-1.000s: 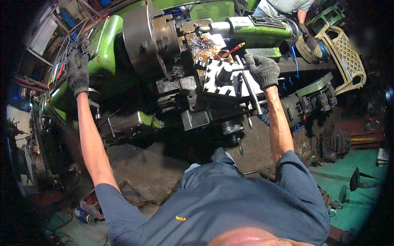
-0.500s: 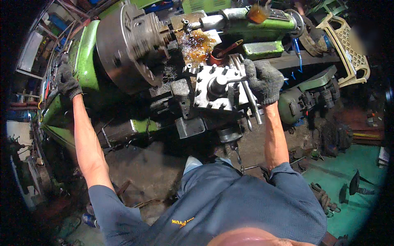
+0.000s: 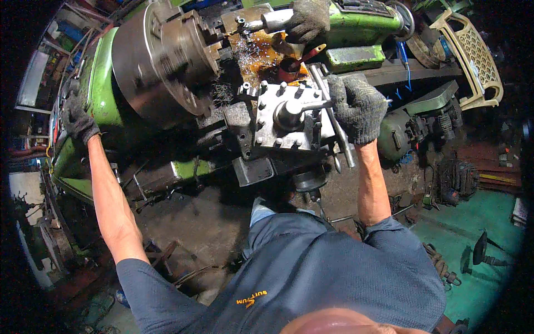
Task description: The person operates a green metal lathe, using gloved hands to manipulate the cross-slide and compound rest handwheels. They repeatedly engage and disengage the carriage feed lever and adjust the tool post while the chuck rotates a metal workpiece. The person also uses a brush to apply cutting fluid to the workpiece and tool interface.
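A green lathe (image 3: 105, 83) carries a big steel chuck (image 3: 161, 55) and a square tool post (image 3: 292, 117). A small red cup (image 3: 289, 69) behind it holds a brush. The gloved right hand (image 3: 359, 106) is clenched around the tool-post lever (image 3: 311, 106); the gloved left hand (image 3: 78, 119) grips the headstock's far end.

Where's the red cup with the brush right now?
In the head view, the red cup stands upper centre on the oily tray, just behind the tool post, right of the chuck and up-left of the right hand.
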The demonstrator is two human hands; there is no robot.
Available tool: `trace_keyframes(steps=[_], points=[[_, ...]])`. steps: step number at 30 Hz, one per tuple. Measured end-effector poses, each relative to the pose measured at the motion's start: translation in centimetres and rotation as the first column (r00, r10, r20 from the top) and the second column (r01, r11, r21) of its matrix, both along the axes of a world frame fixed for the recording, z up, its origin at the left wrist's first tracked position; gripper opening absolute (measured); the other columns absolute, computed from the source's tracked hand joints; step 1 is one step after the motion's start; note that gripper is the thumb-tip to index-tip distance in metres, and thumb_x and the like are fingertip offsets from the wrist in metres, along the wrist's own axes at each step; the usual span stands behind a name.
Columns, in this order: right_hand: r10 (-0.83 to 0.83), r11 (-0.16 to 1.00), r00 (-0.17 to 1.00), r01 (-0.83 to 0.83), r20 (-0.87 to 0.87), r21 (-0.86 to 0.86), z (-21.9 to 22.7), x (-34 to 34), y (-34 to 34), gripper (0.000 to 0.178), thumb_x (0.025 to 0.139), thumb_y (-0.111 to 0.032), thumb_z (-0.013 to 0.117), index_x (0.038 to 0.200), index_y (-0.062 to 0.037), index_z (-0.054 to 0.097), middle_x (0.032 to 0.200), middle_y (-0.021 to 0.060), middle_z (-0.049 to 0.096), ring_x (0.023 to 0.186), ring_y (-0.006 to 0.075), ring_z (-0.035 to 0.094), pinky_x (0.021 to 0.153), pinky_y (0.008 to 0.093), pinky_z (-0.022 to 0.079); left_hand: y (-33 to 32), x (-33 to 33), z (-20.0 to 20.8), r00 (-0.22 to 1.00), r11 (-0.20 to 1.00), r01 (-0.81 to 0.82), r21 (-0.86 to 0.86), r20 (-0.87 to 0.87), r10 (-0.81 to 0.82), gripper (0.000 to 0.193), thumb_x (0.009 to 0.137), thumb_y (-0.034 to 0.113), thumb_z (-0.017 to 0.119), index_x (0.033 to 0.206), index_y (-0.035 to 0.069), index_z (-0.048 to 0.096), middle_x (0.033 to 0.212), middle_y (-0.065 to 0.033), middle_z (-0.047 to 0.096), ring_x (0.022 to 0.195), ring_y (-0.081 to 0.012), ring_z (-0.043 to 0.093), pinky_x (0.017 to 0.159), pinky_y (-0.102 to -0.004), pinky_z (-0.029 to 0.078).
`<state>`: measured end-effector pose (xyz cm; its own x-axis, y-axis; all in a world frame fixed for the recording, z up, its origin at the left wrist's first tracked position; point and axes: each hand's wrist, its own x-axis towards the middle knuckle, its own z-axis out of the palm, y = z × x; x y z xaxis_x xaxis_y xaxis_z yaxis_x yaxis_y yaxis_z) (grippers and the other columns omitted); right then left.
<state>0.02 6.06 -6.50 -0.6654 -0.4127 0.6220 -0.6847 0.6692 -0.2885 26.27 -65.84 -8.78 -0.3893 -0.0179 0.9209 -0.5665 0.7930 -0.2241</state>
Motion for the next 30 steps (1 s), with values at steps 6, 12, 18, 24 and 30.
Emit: trace_keyframes(steps=[6,12,18,24,30], points=[[0.007,1.0,1.0,-0.007,-0.002,-0.013,-0.2,0.0,0.1,0.012,0.088,-0.021,0.069,0.089,-0.0124,0.077,0.071,0.0109,0.067,0.059,0.0264,0.064,0.056,0.0362,0.05,1.3,-2.4,-0.2,0.909,0.892,0.326,0.313,-0.364,-0.204,0.031,0.095,0.032,0.063,0.103,0.004,0.072,0.101,-0.0116,0.072,0.094,-0.0263,0.067,0.087,-0.0372,0.05],[0.078,0.986,0.994,-0.088,-0.075,-0.14,-0.3,-0.3,-0.3,0.035,0.088,-0.033,0.069,0.061,-0.0116,0.062,0.055,0.0107,0.056,0.048,0.0278,0.055,0.047,0.0424,0.04,-2.5,0.8,-0.8,0.983,0.946,0.124,0.299,-0.167,-0.076,0.022,0.094,0.024,0.059,0.109,0.009,0.067,0.11,-0.0082,0.069,0.102,-0.0236,0.063,0.089,-0.0362,0.048],[0.063,0.989,0.996,-0.071,-0.065,-0.127,-0.3,-0.4,-0.2,0.033,0.087,-0.031,0.071,0.061,-0.0113,0.063,0.055,0.0102,0.057,0.046,0.0271,0.054,0.046,0.0415,0.039,0.4,-2.0,-0.3,0.968,0.939,0.224,0.262,-0.171,-0.183,0.041,0.098,0.039,0.058,0.102,0.0,0.071,0.103,-0.014,0.072,0.093,-0.0277,0.066,0.086,-0.0389,0.05],[0.06,0.986,0.994,-0.073,-0.091,-0.148,-0.5,-0.5,-0.4,0.027,0.086,-0.028,0.07,0.065,-0.0114,0.065,0.056,0.0097,0.058,0.047,0.0276,0.056,0.047,0.0414,0.041,3.1,-1.9,0.9,0.963,0.928,0.248,0.278,-0.177,-0.204,0.041,0.098,0.039,0.056,0.103,0.001,0.072,0.104,-0.0135,0.072,0.095,-0.0277,0.066,0.088,-0.0386,0.049],[0.017,0.993,0.999,-0.022,-0.044,-0.116,-0.5,-0.1,-0.4,0.022,0.087,-0.027,0.069,0.07,-0.0126,0.067,0.059,0.0111,0.058,0.049,0.0298,0.057,0.048,0.0415,0.042,4.1,-1.8,1.8,0.975,0.931,0.211,0.297,-0.13,-0.18,0.041,0.098,0.039,0.054,0.104,0.002,0.072,0.106,-0.0128,0.072,0.098,-0.0275,0.066,0.09,-0.0379,0.048]])
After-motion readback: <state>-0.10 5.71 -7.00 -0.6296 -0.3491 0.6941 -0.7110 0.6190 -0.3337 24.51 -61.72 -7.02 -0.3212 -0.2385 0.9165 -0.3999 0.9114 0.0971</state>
